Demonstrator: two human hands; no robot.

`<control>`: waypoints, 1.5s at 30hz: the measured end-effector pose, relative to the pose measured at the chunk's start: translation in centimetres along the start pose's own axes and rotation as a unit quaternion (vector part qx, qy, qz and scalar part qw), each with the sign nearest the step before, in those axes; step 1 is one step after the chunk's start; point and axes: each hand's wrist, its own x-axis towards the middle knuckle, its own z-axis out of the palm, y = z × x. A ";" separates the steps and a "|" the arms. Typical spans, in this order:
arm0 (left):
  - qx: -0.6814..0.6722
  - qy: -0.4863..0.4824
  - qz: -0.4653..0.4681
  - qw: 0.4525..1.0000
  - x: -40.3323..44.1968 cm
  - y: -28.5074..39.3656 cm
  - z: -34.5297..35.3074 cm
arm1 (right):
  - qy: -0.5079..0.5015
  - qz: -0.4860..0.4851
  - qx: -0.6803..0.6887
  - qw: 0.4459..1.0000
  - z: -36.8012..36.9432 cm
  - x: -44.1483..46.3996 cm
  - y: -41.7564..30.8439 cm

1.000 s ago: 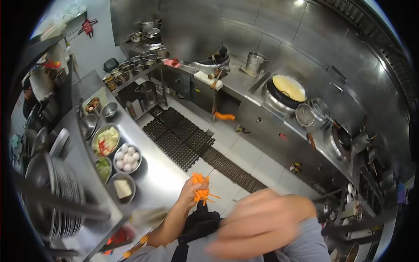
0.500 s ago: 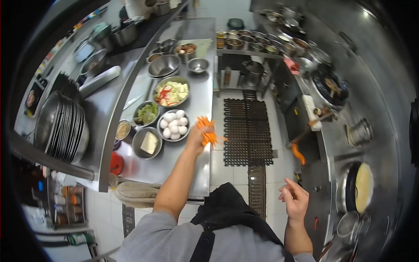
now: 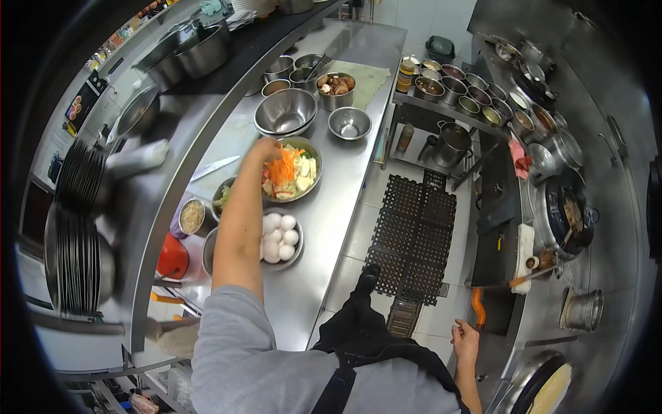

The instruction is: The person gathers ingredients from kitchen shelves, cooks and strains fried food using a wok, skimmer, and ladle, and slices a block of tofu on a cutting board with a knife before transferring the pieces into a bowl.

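Left hand [image 3: 267, 149]: observed at the rim of the vegetable bowl [image 3: 318, 160], upper centre of the frame; its grip could not be determined, the fingers being partly hidden. Orange strips [image 3: 281, 174] lay in that bowl, beside pale cut pieces [image 3: 304, 182]. White eggs [image 3: 286, 237] sat in a bowl just below on the table [image 3: 303, 297]. Right hand [image 3: 467, 339]: loosely open, fingers bent, lower right, over the floor [image 3: 436, 319].

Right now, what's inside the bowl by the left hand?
The bowl shows orange shreds and pale chopped pieces, with a little red. The shreds and left hand hide what lies beneath.
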 end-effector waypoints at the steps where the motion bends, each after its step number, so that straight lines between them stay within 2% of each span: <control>1: 0.003 -0.007 -0.010 1.000 0.7 0.3 -0.2 | 0.012 -0.011 -0.043 0.999 -0.8 1.7 -0.1; 3: 0.071 -0.039 0.012 0.997 1.6 0.8 -0.9 | 0.012 -0.024 -0.086 0.996 -2.2 5.5 -0.8; 4: 0.045 -0.021 0.015 0.999 1.9 0.7 -0.9 | 0.030 0.001 -0.065 0.997 -3.1 7.5 -1.3; 5: 0.098 -0.008 0.011 0.995 2.0 0.7 -1.3 | 0.049 0.033 -0.045 0.997 -4.1 9.1 -1.3; 6: 0.152 0.002 0.016 0.988 2.4 0.7 -1.6 | 0.037 0.043 -0.105 0.993 -5.4 11.4 -0.9; 7: 0.171 0.179 0.046 0.968 3.1 -1.0 0.0 | 0.032 0.066 -0.165 0.983 -6.9 13.2 -0.5; 8: 0.214 0.156 0.013 0.964 4.4 -1.6 0.2 | 0.065 0.068 -0.128 0.987 -8.1 14.2 -1.2; 9: 0.268 0.136 0.035 0.953 3.5 0.4 -0.4 | 0.112 0.072 -0.091 0.987 -9.4 15.5 -1.7; 10: 0.164 0.158 0.151 0.962 2.4 2.0 -1.0 | 0.155 0.010 -0.132 0.979 -10.9 16.6 -1.2; 11: 0.140 0.163 0.189 0.958 3.3 2.4 -0.7 | 0.216 -0.018 -0.154 0.964 -11.9 18.0 0.5; 12: 0.152 0.188 0.210 0.947 4.5 3.5 -0.1 | 0.256 0.024 -0.142 0.956 -13.6 18.8 -2.1; 13: 0.125 0.173 0.243 0.946 2.1 9.1 -0.6 | 0.276 0.077 -0.087 0.954 -14.9 20.1 -1.2; 14: 0.054 0.148 0.269 0.950 2.7 11.3 1.0 | 0.286 0.113 -0.058 0.950 -16.1 21.5 0.0; 15: -0.018 0.125 0.284 0.951 3.6 13.8 2.5 | 0.346 0.082 -0.065 0.932 -17.5 22.8 0.2; 17: -0.125 -0.001 0.276 0.953 3.8 21.1 7.9 | 0.394 0.089 -0.050 0.913 -20.4 25.4 0.7; 20: -0.085 -0.138 0.355 0.921 1.6 32.8 17.1 | 0.425 0.122 -0.057 0.895 -24.6 29.3 3.3; 21: -0.075 -0.177 0.374 0.907 1.4 35.8 20.5 | 0.448 0.128 -0.096 0.880 -25.4 31.2 5.4; 23: -0.048 -0.254 0.372 0.892 0.3 41.5 25.3 | 0.464 0.138 -0.158 0.860 -27.3 34.5 8.9; 25: -0.032 -0.285 0.395 0.873 0.0 46.4 29.4 | 0.450 0.162 -0.205 0.854 -29.2 37.8 12.0; 26: -0.010 -0.290 0.407 0.866 0.8 48.0 31.4 | 0.399 0.204 -0.205 0.870 -30.2 39.3 13.6; 27: 0.029 -0.304 0.404 0.862 0.4 50.7 31.4 | 0.377 0.221 -0.249 0.864 -30.9 40.7 14.8; 30: 0.080 -0.324 0.404 0.852 1.6 57.0 32.7 | 0.348 0.232 -0.243 0.875 -32.6 45.4 21.9; 32: 0.051 -0.253 0.382 0.887 3.0 60.5 33.1 | 0.331 0.300 -0.172 0.878 -34.0 46.6 23.6; 33: 0.055 -0.261 0.381 0.885 4.1 61.8 33.6 | 0.327 0.307 -0.174 0.877 -35.1 46.6 24.0; 35: -0.034 -0.203 0.385 0.900 7.6 65.0 35.7 | 0.390 0.259 -0.192 0.862 -37.6 45.6 25.2; 36: -0.008 -0.171 0.427 0.888 9.8 67.0 36.7 | 0.455 0.181 -0.240 0.838 -37.8 45.2 27.4; 37: 0.018 -0.138 0.469 0.872 11.2 69.9 37.3 | 0.454 0.197 -0.242 0.835 -39.0 44.7 25.9; 38: 0.016 -0.121 0.499 0.858 12.6 72.6 38.0 | 0.427 0.287 -0.056 0.856 -40.1 43.9 24.0; 39: 0.030 -0.163 0.403 0.900 9.7 78.0 36.0 | 0.386 0.363 0.134 0.837 -41.3 43.7 22.0; 40: 0.021 -0.085 0.504 0.859 12.9 79.9 38.3 | 0.378 0.328 0.205 0.841 -41.4 43.2 21.9; 41: 0.076 -0.041 0.542 0.836 15.4 82.6 40.3 | 0.378 0.340 0.204 0.837 -41.5 43.1 21.2; 42: 0.099 -0.021 0.575 0.812 16.2 85.6 41.2 | 0.369 0.336 0.289 0.817 -41.6 43.1 20.2; 43: 0.119 -0.032 0.576 0.808 17.4 88.3 42.5 | 0.359 0.328 0.372 0.791 -41.3 43.2 19.5; 45: 0.191 -0.076 0.556 0.805 19.3 92.9 44.9 | 0.360 0.333 0.411 0.768 -39.9 43.7 17.9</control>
